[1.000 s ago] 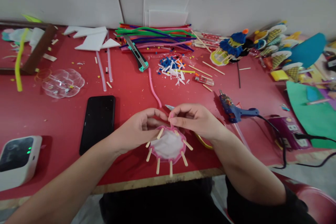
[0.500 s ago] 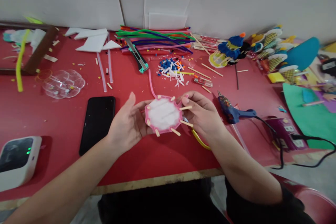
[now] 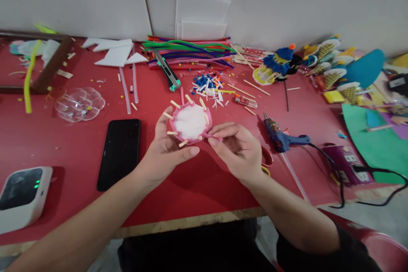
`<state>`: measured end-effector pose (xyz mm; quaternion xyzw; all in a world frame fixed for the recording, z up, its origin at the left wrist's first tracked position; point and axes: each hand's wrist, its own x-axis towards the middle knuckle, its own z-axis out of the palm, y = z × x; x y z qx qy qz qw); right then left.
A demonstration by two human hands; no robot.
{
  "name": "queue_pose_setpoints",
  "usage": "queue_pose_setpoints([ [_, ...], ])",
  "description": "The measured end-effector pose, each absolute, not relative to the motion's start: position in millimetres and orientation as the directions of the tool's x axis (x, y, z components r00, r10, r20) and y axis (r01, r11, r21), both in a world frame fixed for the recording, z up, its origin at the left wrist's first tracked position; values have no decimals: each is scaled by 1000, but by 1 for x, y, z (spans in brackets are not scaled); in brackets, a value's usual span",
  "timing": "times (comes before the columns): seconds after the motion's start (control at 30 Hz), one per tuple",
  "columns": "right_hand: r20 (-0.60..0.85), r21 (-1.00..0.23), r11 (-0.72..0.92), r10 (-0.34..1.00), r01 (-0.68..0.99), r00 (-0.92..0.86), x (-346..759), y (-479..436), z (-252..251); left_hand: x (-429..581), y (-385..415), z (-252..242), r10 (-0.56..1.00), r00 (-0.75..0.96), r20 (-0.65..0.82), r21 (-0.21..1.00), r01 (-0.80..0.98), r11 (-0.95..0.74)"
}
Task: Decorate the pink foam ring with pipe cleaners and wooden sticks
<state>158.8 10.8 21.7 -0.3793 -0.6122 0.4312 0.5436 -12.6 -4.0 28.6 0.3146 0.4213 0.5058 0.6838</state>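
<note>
My left hand (image 3: 164, 148) is closed on a small white disc (image 3: 190, 122), fingers behind it and thumb along its near edge. Short wooden sticks stand around the disc's rim, with a pink pipe cleaner (image 3: 214, 137) wound among them. At the disc's right side, my right hand (image 3: 240, 151) pinches a stretch of that pipe cleaner between thumb and fingers. Another pink strand (image 3: 182, 95) shows just behind the disc. Scissors handles (image 3: 267, 158) lie partly hidden beside my right wrist.
A glue gun (image 3: 282, 138) with a cord lies right, a black phone (image 3: 119, 153) and white device (image 3: 25, 195) left. Behind are a utility knife (image 3: 167, 72), piled pipe cleaners (image 3: 191, 49), and cut scraps (image 3: 208, 85). The table's wooden edge (image 3: 191, 222) runs in front.
The disc has turned and tilted, moving slightly left and away, so its sticks now point differently. My left thumb has come down to its near edge. My right hand now pinches the pink strand.
</note>
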Motion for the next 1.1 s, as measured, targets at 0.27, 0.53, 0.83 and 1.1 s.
queue_pose_setpoints([
  [0.27,407,-910,415,899,18,-161,160,9,13,-14,-3,29,977,96,-191,915,-343,213],
  [0.53,465,-867,493,852,71,-241,163,6,18,-15,-5,29,985,64,-163,931,-319,175],
  [0.83,287,-956,273,944,-107,-161,161,4,23,-13,-6,29,996,21,-92,933,-347,93],
  [1.1,258,-961,237,953,-140,-159,160,4,25,-12,-6,30,990,13,-138,916,-379,132],
])
